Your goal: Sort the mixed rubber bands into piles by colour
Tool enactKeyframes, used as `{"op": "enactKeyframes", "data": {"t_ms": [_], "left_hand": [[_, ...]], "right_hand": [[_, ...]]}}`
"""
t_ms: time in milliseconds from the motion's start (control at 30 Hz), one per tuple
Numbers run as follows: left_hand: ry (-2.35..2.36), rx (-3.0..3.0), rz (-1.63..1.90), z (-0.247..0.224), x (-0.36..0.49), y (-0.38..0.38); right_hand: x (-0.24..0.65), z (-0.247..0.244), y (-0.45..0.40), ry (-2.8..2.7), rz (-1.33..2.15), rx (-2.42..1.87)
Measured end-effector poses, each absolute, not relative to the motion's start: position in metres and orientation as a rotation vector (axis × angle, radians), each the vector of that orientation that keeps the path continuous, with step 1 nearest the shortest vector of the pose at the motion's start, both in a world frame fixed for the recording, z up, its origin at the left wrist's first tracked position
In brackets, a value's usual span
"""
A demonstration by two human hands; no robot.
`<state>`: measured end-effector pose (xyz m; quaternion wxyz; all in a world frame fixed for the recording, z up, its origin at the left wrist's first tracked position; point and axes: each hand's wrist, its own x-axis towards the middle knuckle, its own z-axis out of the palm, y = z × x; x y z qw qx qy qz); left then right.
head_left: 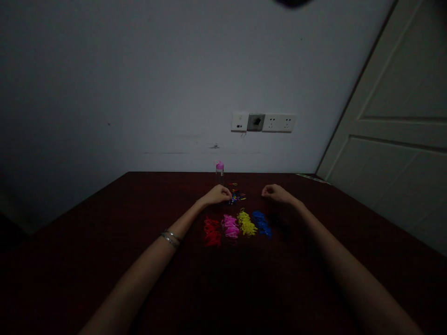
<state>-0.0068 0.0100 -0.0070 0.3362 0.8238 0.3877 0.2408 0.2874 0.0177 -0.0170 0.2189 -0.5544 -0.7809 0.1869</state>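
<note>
My left hand (217,194) has its fingertips pinched at the near left edge of a small mixed pile of colored rubber bands (237,197); what sits between them is too small to make out. To the right of that pile, my right hand (275,192) hovers low over the table with its fingers curled together, and their contents are hidden. Closer to me lie sorted heaps in a row: red bands (212,231), pink bands (230,226), yellow bands (247,223), blue bands (261,224) and a barely visible black heap (279,221).
A clear bottle with a pink cap (220,166) stands behind my left hand. One loose band (233,184) lies beyond the mixed pile. The dark red table (104,209) meets a wall with a socket panel (278,123). A white door (394,125) is at the right.
</note>
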Motion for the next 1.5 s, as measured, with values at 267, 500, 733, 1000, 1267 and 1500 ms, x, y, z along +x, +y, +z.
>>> {"op": "enactKeyframes", "data": {"t_ms": [267, 500, 733, 1000, 1267, 1500], "left_hand": [[1.068, 2.538, 0.452, -0.004, 0.034, 0.014], [1.288, 2.677, 0.263, -0.007, 0.056, 0.023], [1.344, 2.761, 0.190, -0.008, 0.063, 0.018], [1.345, 2.699, 0.251, -0.014, 0.062, 0.025], [1.267, 2.609, 0.403, -0.013, 0.055, 0.037], [1.293, 2.689, 0.254, -0.007, 0.065, 0.033]], "right_hand": [[0.309, -0.049, 0.030, -2.083, 0.499, -1.608], [0.310, -0.057, 0.034, -2.042, 0.523, -1.541], [0.308, -0.058, 0.035, -2.035, 0.534, -1.528], [0.310, -0.063, 0.039, -2.015, 0.522, -1.522], [0.307, -0.060, 0.037, -1.992, 0.535, -1.528], [0.304, -0.057, 0.033, -1.993, 0.561, -1.548]]}}
